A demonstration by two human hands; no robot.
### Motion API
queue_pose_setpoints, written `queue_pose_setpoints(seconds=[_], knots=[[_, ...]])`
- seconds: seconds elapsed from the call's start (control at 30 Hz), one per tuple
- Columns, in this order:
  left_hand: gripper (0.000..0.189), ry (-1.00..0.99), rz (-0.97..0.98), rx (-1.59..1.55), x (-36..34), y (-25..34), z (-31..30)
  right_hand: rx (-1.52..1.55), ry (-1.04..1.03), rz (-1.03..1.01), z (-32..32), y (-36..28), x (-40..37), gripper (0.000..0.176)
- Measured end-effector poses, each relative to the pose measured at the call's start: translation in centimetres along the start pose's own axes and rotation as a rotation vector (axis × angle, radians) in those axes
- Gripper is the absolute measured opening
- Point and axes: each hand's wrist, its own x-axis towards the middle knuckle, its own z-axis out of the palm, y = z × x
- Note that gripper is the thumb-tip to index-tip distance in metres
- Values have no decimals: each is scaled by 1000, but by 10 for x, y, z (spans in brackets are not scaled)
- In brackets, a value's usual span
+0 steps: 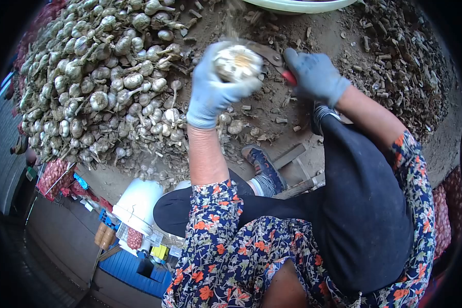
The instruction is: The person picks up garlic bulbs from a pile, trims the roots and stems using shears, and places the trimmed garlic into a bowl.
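Note:
My left hand (210, 84), in a pale grey-blue glove, is closed around a garlic bulb (237, 63) whose root end faces up. My right hand (315, 77), gloved alike, grips pruning shears by the red handle (289, 78). The metal blades (264, 52) of the shears reach left, right behind the bulb, and their tips are blurred and partly hidden by it. To the left of my left hand spreads a large heap of garlic bulbs (102, 77), many with stalks still on.
Cut stalk pieces (400, 66) lie heaped at the right. A pale basin (303, 6) stands at the top edge. Near my sandalled foot (264, 167) are wooden slats (292, 156). A white bucket (138, 203) and red net sacks (54, 177) are at the lower left.

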Motion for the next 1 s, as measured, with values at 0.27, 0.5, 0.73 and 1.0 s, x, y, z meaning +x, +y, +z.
queue_pose_setpoints(seconds=[0.27,0.5,0.73,1.0], knots=[[67,225,-103,-180,-3,-9,-4,191,12,287,-7,12,-23,28],[48,336,-63,-293,3,-29,1,47,193,-22,-11,-10,-21,32],[47,98,145,-1544,0,-61,14,689,-170,43,-12,-8,-27,43],[60,148,133,-1244,0,-42,20,937,-299,-50,-20,-27,-14,48]])
